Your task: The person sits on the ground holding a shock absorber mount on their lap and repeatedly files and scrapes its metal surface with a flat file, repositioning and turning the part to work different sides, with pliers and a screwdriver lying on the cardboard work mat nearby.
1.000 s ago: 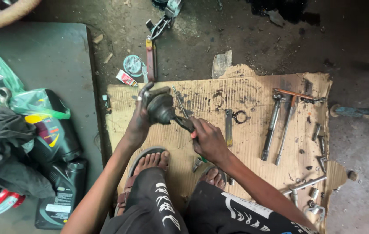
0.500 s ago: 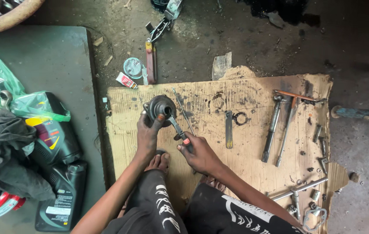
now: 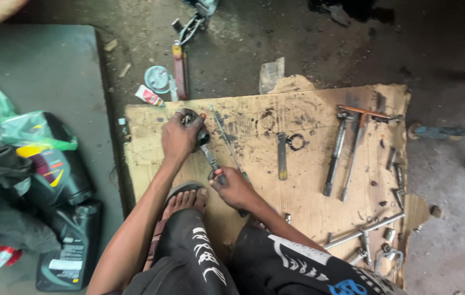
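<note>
My left hand (image 3: 179, 137) is closed over a dark round metal part (image 3: 200, 134), pressing it down on the cardboard sheet (image 3: 309, 191). A thin metal shaft (image 3: 210, 158) runs from that part toward me. Fingers of my right hand (image 3: 233, 187) grip the shaft's near end. A long thin rod (image 3: 227, 143) lies on the cardboard just right of the shaft. My sandalled foot (image 3: 184, 199) rests on the cardboard's near left edge, below both hands.
A flat wrench with a ring (image 3: 282, 155) lies mid-sheet. Long socket bars (image 3: 337, 153) and small sockets (image 3: 393, 164) lie to the right, a T-bar (image 3: 363, 232) near right. Dark oil bottles (image 3: 63, 218) and green bags (image 3: 3, 120) stand left. A round lid (image 3: 157, 77) and tube (image 3: 148, 95) lie beyond the sheet.
Both hands have lowered the round part from in front of me to the cardboard. My left hand now covers it from above, and my right hand has slid back along the shaft.
</note>
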Demonstrator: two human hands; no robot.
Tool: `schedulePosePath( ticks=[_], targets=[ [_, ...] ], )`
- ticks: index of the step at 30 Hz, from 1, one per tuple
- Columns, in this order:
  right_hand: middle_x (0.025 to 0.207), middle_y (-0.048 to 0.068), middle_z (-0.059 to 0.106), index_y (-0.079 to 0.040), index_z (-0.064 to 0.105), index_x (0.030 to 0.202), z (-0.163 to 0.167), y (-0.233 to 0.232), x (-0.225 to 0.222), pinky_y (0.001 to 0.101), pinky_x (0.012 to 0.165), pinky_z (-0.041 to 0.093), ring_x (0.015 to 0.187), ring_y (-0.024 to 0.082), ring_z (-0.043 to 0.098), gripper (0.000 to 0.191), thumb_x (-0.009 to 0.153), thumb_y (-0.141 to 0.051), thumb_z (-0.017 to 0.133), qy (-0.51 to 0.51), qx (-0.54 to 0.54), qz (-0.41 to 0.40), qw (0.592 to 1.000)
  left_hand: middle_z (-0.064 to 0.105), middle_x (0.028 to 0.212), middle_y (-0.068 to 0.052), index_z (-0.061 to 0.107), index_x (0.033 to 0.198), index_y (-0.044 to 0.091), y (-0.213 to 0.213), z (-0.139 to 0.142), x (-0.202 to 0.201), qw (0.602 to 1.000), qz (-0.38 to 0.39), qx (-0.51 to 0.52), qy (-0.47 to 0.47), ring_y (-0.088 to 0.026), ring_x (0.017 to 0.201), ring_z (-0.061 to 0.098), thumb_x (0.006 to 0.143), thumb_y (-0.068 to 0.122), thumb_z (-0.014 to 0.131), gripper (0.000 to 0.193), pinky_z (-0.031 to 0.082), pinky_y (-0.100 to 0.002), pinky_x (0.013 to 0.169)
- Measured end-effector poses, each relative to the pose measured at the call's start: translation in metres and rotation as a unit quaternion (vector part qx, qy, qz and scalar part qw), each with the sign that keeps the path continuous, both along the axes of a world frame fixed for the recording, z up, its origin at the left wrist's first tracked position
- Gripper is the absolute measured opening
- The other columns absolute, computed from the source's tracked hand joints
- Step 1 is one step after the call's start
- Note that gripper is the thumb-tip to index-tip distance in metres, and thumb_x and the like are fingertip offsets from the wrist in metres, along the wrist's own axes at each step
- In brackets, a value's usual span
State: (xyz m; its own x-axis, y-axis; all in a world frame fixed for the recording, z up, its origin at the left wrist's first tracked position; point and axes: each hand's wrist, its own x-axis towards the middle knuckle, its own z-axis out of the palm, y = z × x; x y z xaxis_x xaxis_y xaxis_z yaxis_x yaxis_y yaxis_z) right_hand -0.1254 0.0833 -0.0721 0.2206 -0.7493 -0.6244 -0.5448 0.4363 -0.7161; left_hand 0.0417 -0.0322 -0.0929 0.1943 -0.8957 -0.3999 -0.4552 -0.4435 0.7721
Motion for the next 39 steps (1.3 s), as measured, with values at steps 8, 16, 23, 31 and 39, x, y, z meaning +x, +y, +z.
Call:
schedulePosePath(
  ticks=[8,16,23,31,39],
  targets=[
    [0.080,0.013,0.069,-0.001,0.066,0.094,-0.001,0.000,0.000,0.0374,0.076,0.053,0.077,0.022,0.067,0.019,0.089,-0.019,0.069,-0.010,-0.020,0.025,0.999,0.075,0.090,-0.022,0.073,0.111,0.004,-0.013,-0.006,0.002,0.997,-0.017,0.035,-0.060,-0.037,0.085,0.074,0.069,0.050,0.088,0.064,0.056,-0.047,0.078],
    [0.079,0.010,0.066,-0.001,0.065,0.093,0.003,-0.005,0.002,0.0369,0.074,0.053,0.076,0.019,0.065,0.016,0.090,-0.017,0.068,-0.045,-0.009,0.006,0.999,0.074,0.089,-0.022,0.068,0.099,-0.003,-0.029,-0.009,0.013,0.994,-0.029,0.093,-0.058,-0.035,0.083,0.073,0.067,0.046,0.091,0.063,0.056,-0.047,0.077],
    [0.073,0.008,0.056,-0.002,0.060,0.110,0.007,-0.009,-0.011,0.0426,0.061,0.047,0.063,0.022,0.055,0.030,0.095,-0.026,0.069,-0.084,0.168,-0.052,0.981,0.072,0.081,-0.025,0.069,0.098,-0.003,-0.027,-0.002,-0.002,0.984,-0.116,0.035,-0.128,-0.042,0.078,0.071,0.073,0.061,0.082,0.070,0.055,-0.052,0.071],
    [0.110,0.020,0.065,-0.005,0.055,0.123,0.011,0.015,-0.080,0.0521,0.082,0.053,0.097,0.038,0.067,0.043,0.098,-0.038,0.062,0.230,-0.042,0.012,0.972,0.077,0.081,-0.023,0.078,0.078,0.001,-0.065,0.013,-0.004,0.963,-0.205,0.176,0.016,-0.035,0.078,0.075,0.088,0.073,0.059,0.076,0.056,-0.044,0.076],
    [0.114,0.024,0.059,0.000,0.057,0.119,-0.002,0.029,-0.120,0.0544,0.079,0.052,0.101,0.045,0.062,0.039,0.093,-0.026,0.070,0.457,-0.192,-0.114,0.861,0.067,0.076,-0.020,0.061,0.096,-0.006,-0.034,0.002,-0.001,0.969,-0.223,-0.026,0.100,-0.032,0.070,0.068,0.105,0.039,0.059,0.046,0.052,-0.046,0.069]
  ],
)
